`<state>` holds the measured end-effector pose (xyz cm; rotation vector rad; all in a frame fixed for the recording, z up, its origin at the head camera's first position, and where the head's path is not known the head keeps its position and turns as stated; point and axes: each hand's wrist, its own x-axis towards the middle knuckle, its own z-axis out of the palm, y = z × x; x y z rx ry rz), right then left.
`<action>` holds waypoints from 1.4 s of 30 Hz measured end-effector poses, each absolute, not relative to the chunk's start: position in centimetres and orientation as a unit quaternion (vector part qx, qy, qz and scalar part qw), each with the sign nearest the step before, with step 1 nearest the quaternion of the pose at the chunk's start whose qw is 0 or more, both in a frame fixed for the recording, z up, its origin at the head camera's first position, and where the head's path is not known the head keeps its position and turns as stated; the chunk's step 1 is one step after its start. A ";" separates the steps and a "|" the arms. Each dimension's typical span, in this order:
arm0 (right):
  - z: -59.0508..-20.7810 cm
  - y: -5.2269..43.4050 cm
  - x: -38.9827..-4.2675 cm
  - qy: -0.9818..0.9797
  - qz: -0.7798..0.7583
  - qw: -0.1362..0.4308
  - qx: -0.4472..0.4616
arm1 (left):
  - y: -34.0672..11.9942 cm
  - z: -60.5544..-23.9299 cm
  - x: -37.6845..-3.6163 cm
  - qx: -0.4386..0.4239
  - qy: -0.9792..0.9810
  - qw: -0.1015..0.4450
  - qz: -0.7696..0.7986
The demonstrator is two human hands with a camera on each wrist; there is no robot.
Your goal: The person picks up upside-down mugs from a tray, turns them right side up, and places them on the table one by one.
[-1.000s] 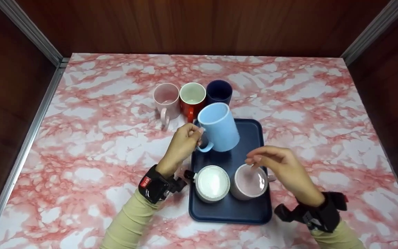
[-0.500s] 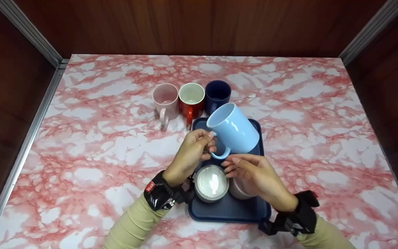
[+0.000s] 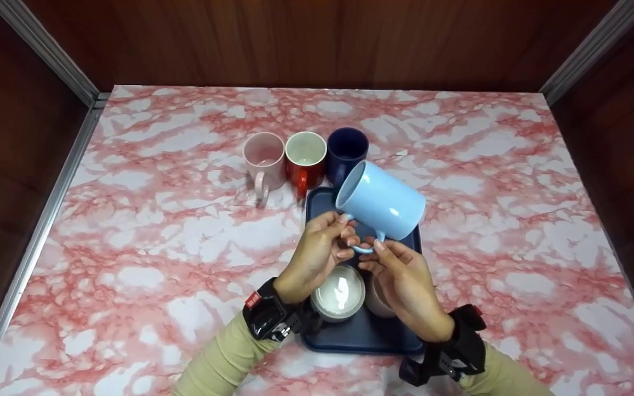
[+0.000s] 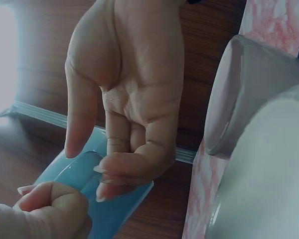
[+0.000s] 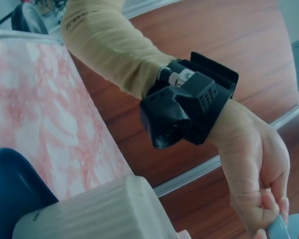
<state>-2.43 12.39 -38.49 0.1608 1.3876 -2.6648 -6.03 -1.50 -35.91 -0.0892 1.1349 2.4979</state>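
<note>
A light blue mug (image 3: 386, 201) hangs over the far part of a dark blue tray (image 3: 366, 340), tilted on its side with its mouth facing left. My left hand (image 3: 314, 250) pinches its handle near the rim. At the handle's other end, my right hand (image 3: 408, 286) holds it between thumb and curled fingers. The left wrist view shows the right hand's palm (image 4: 134, 74) behind the mug's handle. On the tray below, a white mug (image 3: 338, 291) stands upright, and a pale pink mug (image 3: 380, 300) beside it is partly hidden by my right hand.
Beyond the tray a pink mug (image 3: 264, 159), a red mug with a pale inside (image 3: 306, 159) and a navy mug (image 3: 348, 151) stand in a row. Their handles point toward me. Wooden walls (image 3: 317, 44) enclose the marbled table (image 3: 130, 231) at the back and sides.
The blue mug has moved right and tipped further onto its side. My right hand has come from above the pale pink mug to the handle and taken hold of it.
</note>
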 end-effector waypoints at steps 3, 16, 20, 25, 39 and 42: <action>-38.5 12.4 -2.4 0.447 -0.890 0.058 0.071 | -1.3 -36.2 -5.9 -0.022 0.411 0.200 0.889; -38.9 14.1 -2.7 0.445 -0.893 0.060 0.015 | -1.1 -37.1 -6.1 0.017 0.523 0.220 0.823; -38.8 14.7 -2.9 0.452 -0.890 0.061 -0.018 | -1.3 -37.0 -6.3 0.033 0.558 0.228 0.798; -38.3 15.5 -3.4 0.472 -0.879 0.066 -0.024 | -1.6 -37.0 -6.8 0.061 0.601 0.215 0.767; -36.9 18.6 -6.0 0.573 -0.818 0.042 0.027 | -4.9 -37.6 -8.3 0.110 0.777 0.045 0.618; -36.8 19.6 -6.9 0.587 -0.809 0.038 0.015 | -6.0 -38.0 -8.5 0.101 0.805 0.012 0.585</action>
